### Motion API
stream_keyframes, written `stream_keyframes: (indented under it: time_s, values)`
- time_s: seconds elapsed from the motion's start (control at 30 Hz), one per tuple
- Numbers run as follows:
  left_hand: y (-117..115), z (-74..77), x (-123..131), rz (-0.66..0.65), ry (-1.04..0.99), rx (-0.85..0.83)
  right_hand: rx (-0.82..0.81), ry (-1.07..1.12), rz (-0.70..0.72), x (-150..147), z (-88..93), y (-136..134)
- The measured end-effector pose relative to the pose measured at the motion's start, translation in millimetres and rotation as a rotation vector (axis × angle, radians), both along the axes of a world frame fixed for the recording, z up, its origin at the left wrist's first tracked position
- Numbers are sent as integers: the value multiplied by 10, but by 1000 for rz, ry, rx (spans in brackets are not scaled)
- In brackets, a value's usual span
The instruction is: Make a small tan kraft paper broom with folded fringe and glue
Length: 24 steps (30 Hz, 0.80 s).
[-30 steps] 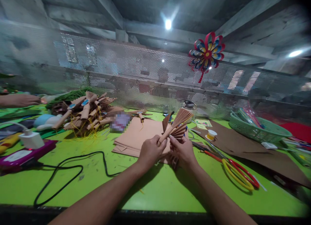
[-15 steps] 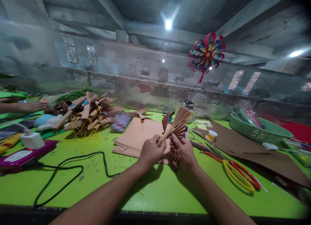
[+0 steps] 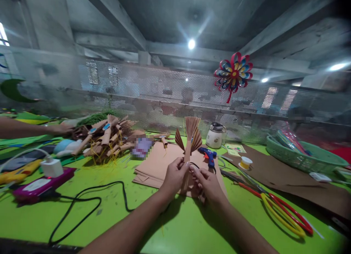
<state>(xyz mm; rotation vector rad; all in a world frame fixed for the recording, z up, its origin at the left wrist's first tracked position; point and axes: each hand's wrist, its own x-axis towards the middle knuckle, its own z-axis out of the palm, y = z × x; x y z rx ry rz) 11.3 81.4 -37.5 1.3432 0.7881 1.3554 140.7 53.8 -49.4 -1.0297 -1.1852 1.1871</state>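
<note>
In the middle of the head view, a brown paper figure (image 3: 189, 138) stands nearly upright, with a pleated fan at the top and a smaller pleated fan on each side. My left hand (image 3: 174, 177) is closed around its rolled stem. My right hand (image 3: 205, 180) is just to the right of the stem, its thumb and fingertips pinched together; what they hold, if anything, is too small to tell. Beneath both hands lies a stack of tan paper sheets (image 3: 153, 162). A blue hot glue gun (image 3: 208, 156) rests on it, behind my right hand.
Similar paper figures (image 3: 109, 137) are heaped at left, where another person's arm (image 3: 35, 129) reaches in. Right of my hands lie scissors (image 3: 285, 210), a thread spool (image 3: 245, 162) and dark brown paper (image 3: 287, 177). A green basket (image 3: 301, 159), jar (image 3: 215, 135) and purple power strip (image 3: 41, 188) stand farther out.
The paper figure has turned from leaning right to nearly upright and facing me. My right hand has come off its fans, down beside the stem. The view has shifted slightly.
</note>
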Motion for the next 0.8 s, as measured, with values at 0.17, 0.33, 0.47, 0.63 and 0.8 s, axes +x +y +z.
stream_keyframes:
  time_s: [0.17,0.33,0.47,0.63,0.8]
  values:
    - [-77,106,-8,-35,-86,-104,29,-118,61,-39,4,-45]
    - [-124,167,1,-41,-103,-113,164,-280,101,-82,-22,-82]
    - [-126,161,13,-58,-115,-126,184,-317,112,-80,-36,-86]
    - [-111,117,16,-76,-123,-158,166,-292,169,-72,-43,-91]
    - [-95,107,-11,-119,-109,-150,170,-298,139,-77,-59,-85]
